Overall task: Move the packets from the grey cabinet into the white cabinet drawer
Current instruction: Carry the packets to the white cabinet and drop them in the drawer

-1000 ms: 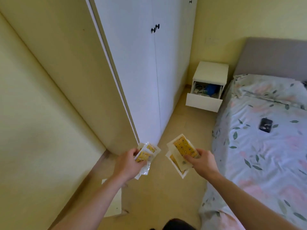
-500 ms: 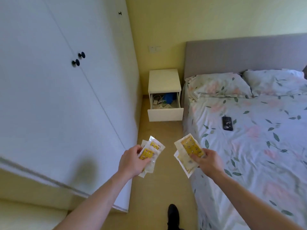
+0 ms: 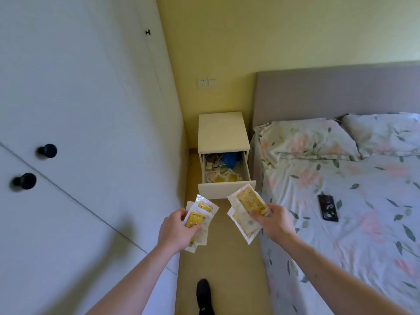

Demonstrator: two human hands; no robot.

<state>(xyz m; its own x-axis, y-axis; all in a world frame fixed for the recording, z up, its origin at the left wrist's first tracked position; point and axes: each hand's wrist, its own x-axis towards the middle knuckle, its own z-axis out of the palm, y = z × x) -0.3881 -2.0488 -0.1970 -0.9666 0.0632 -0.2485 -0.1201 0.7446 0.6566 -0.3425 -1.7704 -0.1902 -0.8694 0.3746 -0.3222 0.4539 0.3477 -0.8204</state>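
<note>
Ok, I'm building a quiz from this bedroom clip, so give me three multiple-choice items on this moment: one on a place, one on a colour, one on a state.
1. Where does the dark phone lie?
A. on the bed
B. on top of the white cabinet
C. on the floor

2. What colour are the knobs on the wardrobe doors?
A. white
B. black
C. yellow

3. How does the white cabinet drawer stand?
A. pushed shut
B. taken out and set on the bed
C. pulled open, with packets already inside

Answers:
1 A: the phone rests on the floral sheet, right of the right hand.
2 B: the round knobs show dark against the white doors.
3 C: the drawer front stands out from the cabinet, and yellow packets lie in it, while both the left hand and the right hand hold more packets.
</note>
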